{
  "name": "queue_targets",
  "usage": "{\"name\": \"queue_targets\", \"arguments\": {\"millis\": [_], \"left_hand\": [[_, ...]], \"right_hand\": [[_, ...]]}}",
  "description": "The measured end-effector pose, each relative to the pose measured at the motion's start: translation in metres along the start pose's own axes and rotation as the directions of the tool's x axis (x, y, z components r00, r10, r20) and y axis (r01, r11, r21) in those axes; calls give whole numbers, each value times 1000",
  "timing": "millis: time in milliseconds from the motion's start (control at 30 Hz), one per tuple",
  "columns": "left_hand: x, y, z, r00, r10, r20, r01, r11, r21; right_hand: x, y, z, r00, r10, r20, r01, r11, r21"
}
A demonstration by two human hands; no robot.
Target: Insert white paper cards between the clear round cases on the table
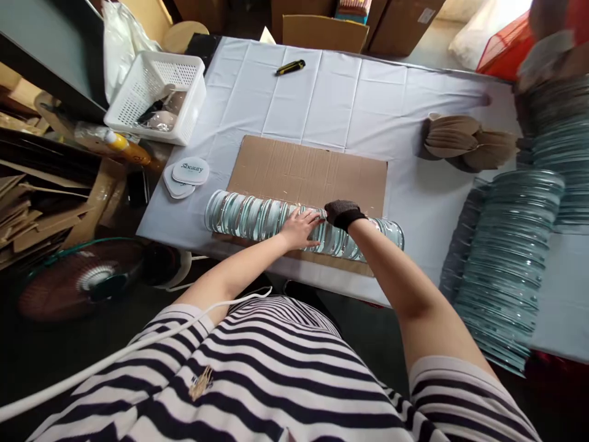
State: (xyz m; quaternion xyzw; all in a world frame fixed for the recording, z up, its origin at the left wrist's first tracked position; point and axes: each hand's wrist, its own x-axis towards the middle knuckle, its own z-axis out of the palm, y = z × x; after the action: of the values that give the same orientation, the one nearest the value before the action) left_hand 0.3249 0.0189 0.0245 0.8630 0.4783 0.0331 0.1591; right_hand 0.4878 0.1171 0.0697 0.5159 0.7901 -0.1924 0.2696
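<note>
Both hands on a clear ringed stack

Grip: The left hand (301, 229) is bare and lies on top of the stack (251, 216) near its middle, fingers spread and not closed around it. The right hand (343, 213), in a dark glove with a black cuff, is curled against the upper side just beside the left fingertips. I cannot tell from here what, if anything, its fingers pinch.

Stack: Lies on its side, running left to right, its length parallel to the near table edge. Body transparent and glossy, with round ends. Pale green rims repeat along the full length; whitish bands show between them, most clearly in the left part. Bright reflections mark the surface.

Support: The stack rests across the near part of a brown cardboard sheet (308, 172) and overhangs it at both ends. The sheet lies on a table (276, 104) with a white, creased cover.

Surroundings: A yellow-and-black cutter (290, 67) lies beyond the sheet. To the left are two white cards (191, 170), overlapping, and a white basket (196, 107). To the right are tan bundles (453, 136) and a larger stack (508, 258).
</note>
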Motion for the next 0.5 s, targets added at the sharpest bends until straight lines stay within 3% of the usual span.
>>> {"name": "queue_targets", "arguments": {"millis": [133, 267, 333, 400, 500], "left_hand": [[0, 3, -5, 999, -38, 21, 38, 999, 10], [-1, 4, -8, 997, -57, 53, 56, 998, 9], [-3, 3, -9, 996, -67, 65, 66, 998, 11], [-4, 3, -9, 995, -72, 65, 71, 997, 16], [0, 12, -8, 997, -68, 24, 68, 997, 26]], "right_hand": [[-61, -5, 58, 983, 84, -162, -55, 983, 176], [-93, -25, 133, 993, 87, -77, -64, 963, 261], [-96, -34, 154, 998, 46, -38, -33, 958, 283], [-95, -35, 157, 999, 6, -41, 7, 951, 310], [-95, -10, 126, 991, 39, -130, 8, 939, 343]]}}
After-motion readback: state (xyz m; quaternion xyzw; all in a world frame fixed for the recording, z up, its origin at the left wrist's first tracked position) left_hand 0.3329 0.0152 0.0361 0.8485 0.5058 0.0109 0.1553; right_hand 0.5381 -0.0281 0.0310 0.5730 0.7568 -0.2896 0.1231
